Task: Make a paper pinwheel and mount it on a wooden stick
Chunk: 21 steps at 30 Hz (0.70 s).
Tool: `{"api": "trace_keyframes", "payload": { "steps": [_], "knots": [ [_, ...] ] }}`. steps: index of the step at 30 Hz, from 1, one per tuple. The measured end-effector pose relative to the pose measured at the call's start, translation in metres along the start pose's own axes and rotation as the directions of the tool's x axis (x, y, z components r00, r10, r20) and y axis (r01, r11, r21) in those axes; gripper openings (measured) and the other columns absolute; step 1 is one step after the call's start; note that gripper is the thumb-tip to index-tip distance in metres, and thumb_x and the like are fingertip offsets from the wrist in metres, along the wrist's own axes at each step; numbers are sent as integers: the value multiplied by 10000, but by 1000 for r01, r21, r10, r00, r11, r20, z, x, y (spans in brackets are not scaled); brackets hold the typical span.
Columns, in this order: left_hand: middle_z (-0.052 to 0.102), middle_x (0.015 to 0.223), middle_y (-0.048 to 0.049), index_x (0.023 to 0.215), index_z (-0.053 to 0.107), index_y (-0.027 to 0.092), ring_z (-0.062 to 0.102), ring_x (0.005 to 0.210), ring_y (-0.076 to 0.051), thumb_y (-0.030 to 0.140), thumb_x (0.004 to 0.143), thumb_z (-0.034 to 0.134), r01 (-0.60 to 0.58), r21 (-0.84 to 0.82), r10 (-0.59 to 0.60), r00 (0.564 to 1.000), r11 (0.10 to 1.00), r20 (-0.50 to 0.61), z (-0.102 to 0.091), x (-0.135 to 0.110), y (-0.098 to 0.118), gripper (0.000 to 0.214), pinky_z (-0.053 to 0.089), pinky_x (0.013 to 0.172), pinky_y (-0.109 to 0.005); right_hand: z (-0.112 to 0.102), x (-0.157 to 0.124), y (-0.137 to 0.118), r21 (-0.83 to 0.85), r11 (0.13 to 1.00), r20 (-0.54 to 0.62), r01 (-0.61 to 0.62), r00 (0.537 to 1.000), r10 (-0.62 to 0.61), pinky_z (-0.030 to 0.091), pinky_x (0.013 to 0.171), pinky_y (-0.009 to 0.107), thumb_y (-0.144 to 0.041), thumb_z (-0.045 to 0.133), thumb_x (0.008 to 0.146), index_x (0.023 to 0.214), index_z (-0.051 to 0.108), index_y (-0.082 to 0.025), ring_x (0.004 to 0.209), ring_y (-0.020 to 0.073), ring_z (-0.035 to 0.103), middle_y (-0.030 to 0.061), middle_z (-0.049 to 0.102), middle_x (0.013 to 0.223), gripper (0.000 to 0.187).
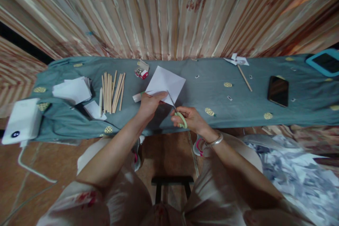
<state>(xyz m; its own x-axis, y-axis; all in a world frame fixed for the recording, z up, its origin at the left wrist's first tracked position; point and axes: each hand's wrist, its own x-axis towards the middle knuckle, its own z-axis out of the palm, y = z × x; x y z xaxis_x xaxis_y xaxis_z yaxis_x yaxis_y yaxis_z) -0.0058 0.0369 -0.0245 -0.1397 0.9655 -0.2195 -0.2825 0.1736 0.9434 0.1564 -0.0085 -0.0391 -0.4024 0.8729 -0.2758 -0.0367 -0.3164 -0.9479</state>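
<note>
The left hand [149, 104] pinches the square white paper [167, 78] near its close corner, thumb laid along the top and the other fingers partly hidden beneath, so the sheet is clamped between them. The paper is held over the front half of the long table covered with a green cloth [206, 86], one corner turned away toward the curtain [164, 14]. The right hand [192, 118] has its fingers closed around the light green handles of the scissors [184, 120], whose blades reach in at the paper's near corner and point toward its middle; the blades are too small here for me to say how far apart they stand. A metal bangle [217, 140] circles the right wrist. Just beside the left hand lies a white tube [137, 97], and behind it, near the paper's left corner, an open small red and white box [142, 73]. Further left, a row of wooden sticks [108, 93] lies next to a stack of white paper [72, 90], with a white power bank [22, 118] at the table's left end. On the right, a paper pinwheel [240, 60] on a stick lies near the back edge, then a dark phone [278, 91] and a blue-framed tablet [324, 61]. Below the table's right side, paper scraps [299, 169] are heaped in clear plastic.
</note>
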Motion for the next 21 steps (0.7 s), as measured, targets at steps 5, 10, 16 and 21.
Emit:
{"api": "trace_keyframes", "payload": {
  "steps": [5, 10, 16, 21],
  "knots": [
    [698, 731, -31, 676, 685, 154, 626, 672, -179, 307, 475, 835, -18, -23, 17, 999, 1000, -43, -2, 3, 4, 294, 499, 580, -276, -2, -2, 1, -41, 999, 33, 7, 999, -5, 446, 508, 196, -532, 858, 592, 764, 658, -182, 526, 86, 562, -37, 620, 587, 438],
    [717, 792, -26, 729, 698, 171, 643, 697, -173, 294, 500, 827, -44, -37, 42, 998, 998, -56, -6, 4, 14, 290, 501, 573, -253, -7, -5, 0, -95, 995, 69, -28, 997, 34, 447, 532, 194, -536, 860, 595, 752, 648, -184, 576, 97, 590, -39, 617, 602, 440],
    [739, 837, -46, 753, 693, 166, 679, 757, -195, 286, 489, 833, -64, -44, 61, 996, 997, -68, -10, 3, 23, 323, 538, 633, -269, -17, -6, -1, -147, 989, 64, -24, 997, 34, 444, 541, 202, -588, 824, 627, 784, 661, -178, 566, 87, 572, -32, 629, 611, 469],
    [744, 838, -44, 811, 704, 169, 700, 732, -216, 268, 500, 837, -67, -73, 67, 998, 995, -2, -11, 2, 18, 353, 557, 631, -314, -27, 0, -8, -124, 992, -151, 34, 987, -53, 428, 504, 213, -682, 806, 570, 754, 648, -181, 512, 84, 538, -23, 636, 583, 557]
  ]
}}
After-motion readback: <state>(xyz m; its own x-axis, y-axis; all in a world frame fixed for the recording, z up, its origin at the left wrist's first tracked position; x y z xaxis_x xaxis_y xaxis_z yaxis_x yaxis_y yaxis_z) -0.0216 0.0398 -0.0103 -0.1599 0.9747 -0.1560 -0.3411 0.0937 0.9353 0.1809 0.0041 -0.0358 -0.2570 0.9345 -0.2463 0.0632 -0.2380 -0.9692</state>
